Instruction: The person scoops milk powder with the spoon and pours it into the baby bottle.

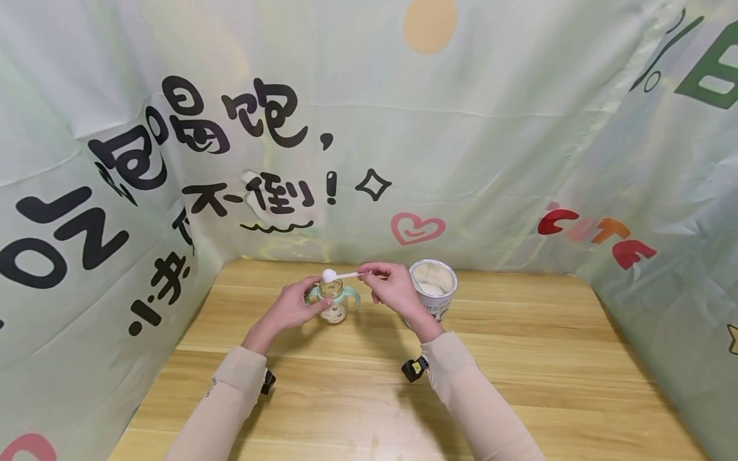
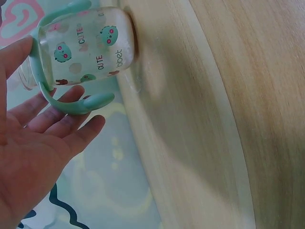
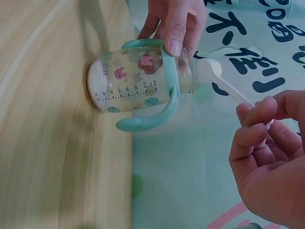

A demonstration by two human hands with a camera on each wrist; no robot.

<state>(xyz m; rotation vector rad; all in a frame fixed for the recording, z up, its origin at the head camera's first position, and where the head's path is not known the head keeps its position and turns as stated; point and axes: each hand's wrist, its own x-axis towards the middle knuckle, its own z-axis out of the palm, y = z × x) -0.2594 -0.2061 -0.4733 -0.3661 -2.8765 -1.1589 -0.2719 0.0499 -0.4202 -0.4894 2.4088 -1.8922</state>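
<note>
A clear baby bottle [image 1: 334,314] with mint-green handles [image 3: 151,121] and printed cartoon figures stands upright and uncapped on the table. White powder [image 3: 97,84] lies at its bottom. My left hand [image 1: 294,306] holds the bottle by its collar, thumb on one side and fingers round the other. Between thumb and fingers, my right hand [image 1: 393,289] pinches the thin handle of a white scoop [image 3: 208,70]. The scoop's bowl [image 1: 329,275], with white powder in it, is just above the bottle's open mouth [image 3: 187,71].
An open can [image 1: 450,291] of white powder stands right of the bottle, behind my right wrist. The wooden table [image 1: 519,371] meets a printed cloth backdrop [image 1: 496,160] at the back and sides. Each wrist wears a small black camera [image 1: 414,369].
</note>
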